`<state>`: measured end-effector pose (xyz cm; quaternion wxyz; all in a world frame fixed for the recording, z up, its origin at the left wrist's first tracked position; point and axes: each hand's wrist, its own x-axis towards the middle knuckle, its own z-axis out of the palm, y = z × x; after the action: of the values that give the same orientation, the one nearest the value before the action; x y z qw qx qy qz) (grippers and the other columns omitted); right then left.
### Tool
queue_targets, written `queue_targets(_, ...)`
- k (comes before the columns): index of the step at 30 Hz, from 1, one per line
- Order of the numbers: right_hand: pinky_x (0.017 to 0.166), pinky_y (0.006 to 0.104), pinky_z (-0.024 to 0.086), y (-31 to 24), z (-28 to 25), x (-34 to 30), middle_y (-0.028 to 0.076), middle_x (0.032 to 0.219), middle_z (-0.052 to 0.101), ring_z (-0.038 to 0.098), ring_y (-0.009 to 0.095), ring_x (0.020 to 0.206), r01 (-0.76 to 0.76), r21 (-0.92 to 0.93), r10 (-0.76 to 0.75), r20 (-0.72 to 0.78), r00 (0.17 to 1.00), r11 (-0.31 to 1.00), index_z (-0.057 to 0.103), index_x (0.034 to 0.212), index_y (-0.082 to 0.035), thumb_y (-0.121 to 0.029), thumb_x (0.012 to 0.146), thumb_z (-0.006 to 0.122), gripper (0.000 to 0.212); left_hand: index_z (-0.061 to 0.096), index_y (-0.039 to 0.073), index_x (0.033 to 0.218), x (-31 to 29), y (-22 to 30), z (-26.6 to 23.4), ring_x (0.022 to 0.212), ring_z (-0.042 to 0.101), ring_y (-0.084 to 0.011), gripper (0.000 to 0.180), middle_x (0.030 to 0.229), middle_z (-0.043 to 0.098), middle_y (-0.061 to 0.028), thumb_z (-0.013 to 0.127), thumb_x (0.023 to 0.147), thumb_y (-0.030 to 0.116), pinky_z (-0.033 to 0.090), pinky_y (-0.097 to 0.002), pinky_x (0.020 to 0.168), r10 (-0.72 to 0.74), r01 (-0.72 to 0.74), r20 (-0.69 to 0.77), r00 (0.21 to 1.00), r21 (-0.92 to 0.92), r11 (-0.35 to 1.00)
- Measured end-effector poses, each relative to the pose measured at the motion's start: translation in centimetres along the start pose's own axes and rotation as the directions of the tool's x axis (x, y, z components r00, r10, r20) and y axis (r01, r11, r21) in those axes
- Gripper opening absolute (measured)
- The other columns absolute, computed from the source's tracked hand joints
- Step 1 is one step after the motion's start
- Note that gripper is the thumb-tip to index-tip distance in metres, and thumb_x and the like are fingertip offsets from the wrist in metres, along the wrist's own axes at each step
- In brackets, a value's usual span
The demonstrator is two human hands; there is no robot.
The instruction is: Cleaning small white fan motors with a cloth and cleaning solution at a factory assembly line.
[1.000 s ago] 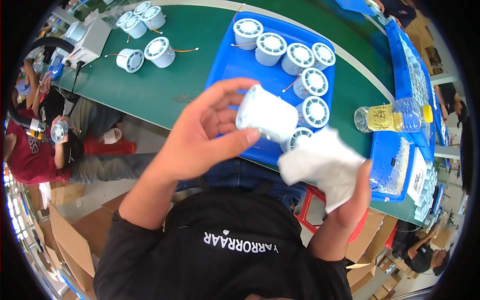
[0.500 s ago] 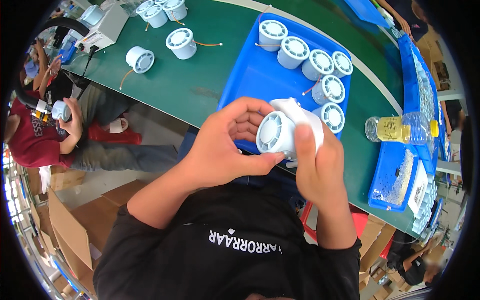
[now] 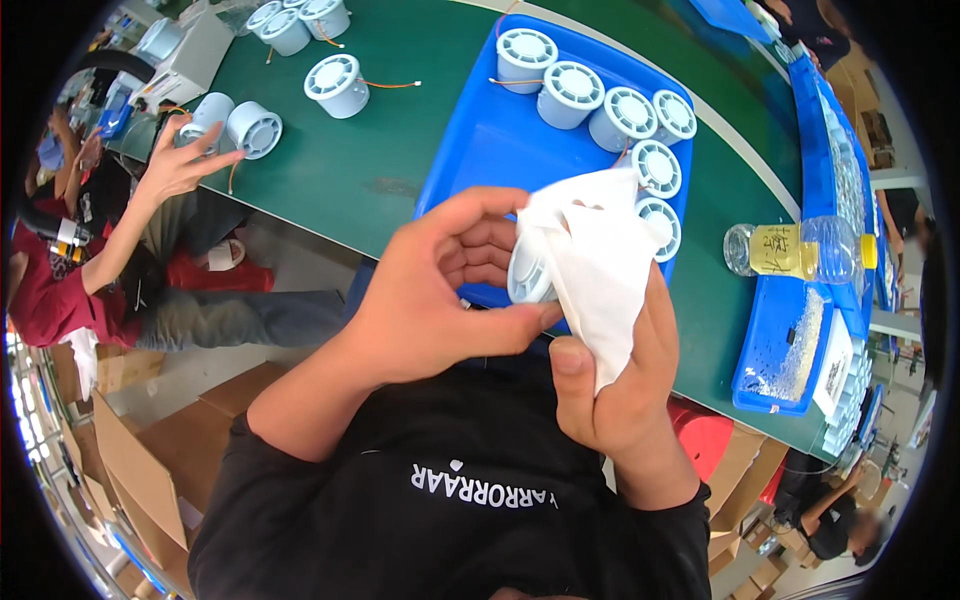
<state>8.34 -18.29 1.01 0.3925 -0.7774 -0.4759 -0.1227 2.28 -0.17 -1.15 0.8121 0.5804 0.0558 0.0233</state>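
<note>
My left hand (image 3: 415,295) grips a pale blue round plastic housing (image 3: 526,274) between thumb and fingers, in front of my chest. A white cloth (image 3: 600,255) covers the housing's right side and most of its slotted face. In my right hand (image 3: 635,385) the cloth is pinched between thumb and fingers, its lower corner hanging past the thumb. Just beyond my hands lies a blue tray (image 3: 470,150) with several similar housings (image 3: 571,95) standing along its far and right sides, some with thin wires.
On the green table (image 3: 340,190), more housings (image 3: 337,86) stand at the left. A co-worker's hand (image 3: 180,170) reaches over the table's left edge beside two housings. At right are a bottle with yellow liquid (image 3: 785,250) and a small blue bin (image 3: 755,350). Open cardboard boxes (image 3: 140,460) sit lower left.
The cloth has spread across the housing's face, and my right thumb has moved lower. At left, the co-worker has brought a housing up to the table, fingers now spread.
</note>
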Motion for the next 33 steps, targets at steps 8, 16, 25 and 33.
queue_targets(8, 0.065, 0.0353, 0.05, 1.9, -1.1, 0.6, 0.017, 0.084, 0.067, 0.065, 0.03, 0.071, -0.512, 0.492, 0.522, 0.131, 0.843, 0.704, 0.067, 0.103, 0.006, -0.023, 0.106, 0.049, 0.034, 0.049, 0.003, 0.139, 0.4, 0.6, 0.5, 0.116, 0.061, -0.0187, 0.072, 0.126, 0.061, -0.0109, 0.082, 0.075, -0.002, 0.051, -0.0338, 0.097, 0.089, -0.168, 0.219, 0.972, 0.371, 0.913)
queue_targets(16, 0.085, 0.0442, 0.053, 0.2, -1.1, 0.1, 0.021, 0.116, 0.065, 0.064, 0.041, 0.104, -0.001, -0.144, 0.006, 0.033, 0.999, 0.99, 0.066, 0.115, 0.002, -0.02, 0.089, 0.071, 0.035, 0.05, 0.002, 0.136, 0.4, 0.1, 0.8, 0.11, 0.064, -0.017, 0.067, 0.12, 0.064, -0.0095, 0.082, 0.077, -0.002, 0.052, -0.0303, 0.094, 0.011, -0.018, 0.047, 0.999, 0.142, 0.99)
queue_targets(25, 0.063, 0.039, 0.052, 3.5, -0.8, -0.1, 0.018, 0.094, 0.067, 0.065, 0.034, 0.073, -0.244, 0.123, 0.261, -0.15, 0.954, 0.962, 0.068, 0.108, 0.001, -0.021, 0.099, 0.063, 0.025, 0.043, 0.004, 0.143, 0.9, 1.4, 2.3, 0.1, 0.062, -0.0158, 0.074, 0.123, 0.061, -0.0115, 0.083, 0.08, 0.007, 0.05, -0.029, 0.085, 0.197, -0.246, 0.151, 0.969, 0.677, 0.694)
queue_targets(33, 0.08, 0.0431, 0.052, 0.1, -1.4, 0.6, 0.018, 0.11, 0.065, 0.062, 0.039, 0.096, 0.019, -0.188, -0.012, 0.04, 0.999, 0.982, 0.066, 0.118, -0.002, -0.023, 0.087, 0.072, 0.038, 0.042, 0.003, 0.138, 0.4, 1.1, 1.9, 0.105, 0.066, -0.0153, 0.067, 0.115, 0.064, -0.0113, 0.076, 0.08, -0.005, 0.054, -0.0272, 0.087, -0.035, 0.035, 0.083, 0.996, 0.009, 0.999)
